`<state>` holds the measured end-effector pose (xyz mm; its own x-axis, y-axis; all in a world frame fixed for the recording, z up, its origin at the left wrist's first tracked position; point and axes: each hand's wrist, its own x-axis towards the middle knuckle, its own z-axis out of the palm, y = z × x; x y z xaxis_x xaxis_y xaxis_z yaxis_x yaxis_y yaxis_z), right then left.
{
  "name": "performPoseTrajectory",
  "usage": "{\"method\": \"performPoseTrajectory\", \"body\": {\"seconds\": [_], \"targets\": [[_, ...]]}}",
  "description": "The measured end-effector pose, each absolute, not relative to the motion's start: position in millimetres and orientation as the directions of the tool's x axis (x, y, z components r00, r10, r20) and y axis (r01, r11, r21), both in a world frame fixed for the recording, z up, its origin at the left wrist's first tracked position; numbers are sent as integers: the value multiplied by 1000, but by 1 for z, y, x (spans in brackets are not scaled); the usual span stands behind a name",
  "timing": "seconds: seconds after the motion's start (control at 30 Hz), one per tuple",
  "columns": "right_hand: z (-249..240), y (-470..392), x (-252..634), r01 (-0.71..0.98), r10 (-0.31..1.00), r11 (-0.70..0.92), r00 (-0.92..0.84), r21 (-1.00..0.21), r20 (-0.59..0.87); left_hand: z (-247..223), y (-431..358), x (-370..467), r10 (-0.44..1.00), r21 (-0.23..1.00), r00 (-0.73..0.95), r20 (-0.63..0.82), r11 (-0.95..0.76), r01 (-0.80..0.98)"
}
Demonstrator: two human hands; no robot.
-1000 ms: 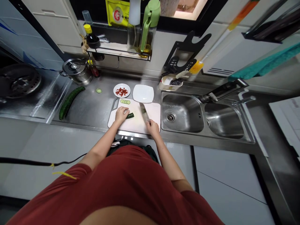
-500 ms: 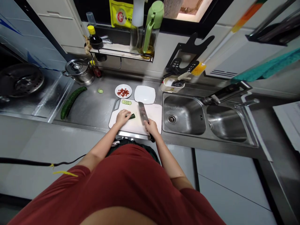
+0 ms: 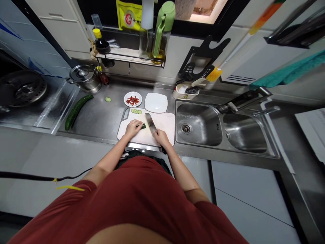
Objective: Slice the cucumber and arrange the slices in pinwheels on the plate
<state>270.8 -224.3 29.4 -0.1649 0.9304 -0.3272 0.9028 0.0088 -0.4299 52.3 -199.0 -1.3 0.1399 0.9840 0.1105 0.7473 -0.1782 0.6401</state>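
On the white cutting board, my left hand is closed over a short dark-green cucumber piece, part of it hidden under the fingers. My right hand grips the black handle of a kitchen knife. Its broad blade points away from me, just right of the piece and apart from it. Several cucumber slices lie in an overlapping row at the board's far edge. Behind the board stand a white plate of chopped red pieces and a white square plate.
A long cucumber and a cut cucumber end lie on the steel counter to the left. Beyond them sits a lidded pot. The double sink is right of the board. A bottle rack hangs above the counter.
The knife has come left, its blade closer to the cucumber piece. My right hand shifted slightly left with it. My left hand stays on the piece.
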Motion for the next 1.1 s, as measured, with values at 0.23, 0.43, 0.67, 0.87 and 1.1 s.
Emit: {"method": "performPoseTrajectory", "body": {"seconds": [0.23,0.43,0.67,0.87,1.1], "targets": [[37,-230,261,951,914,29,-150,-307,-378,-16,-200,53,954,632,212,214,-301,714],[46,-233,249,957,911,63,-171,-284,-375,-26,-198,54,929,571,272,252,-370,733],[53,-233,240,963,897,60,-167,-262,-410,-30,-195,54,913,533,287,289,-403,744],[54,-234,237,967,893,53,-158,-251,-421,-33,-195,53,909,522,290,298,-410,748],[50,-237,236,968,884,58,-164,-245,-438,-35,-195,53,915,532,290,282,-400,746]]}}
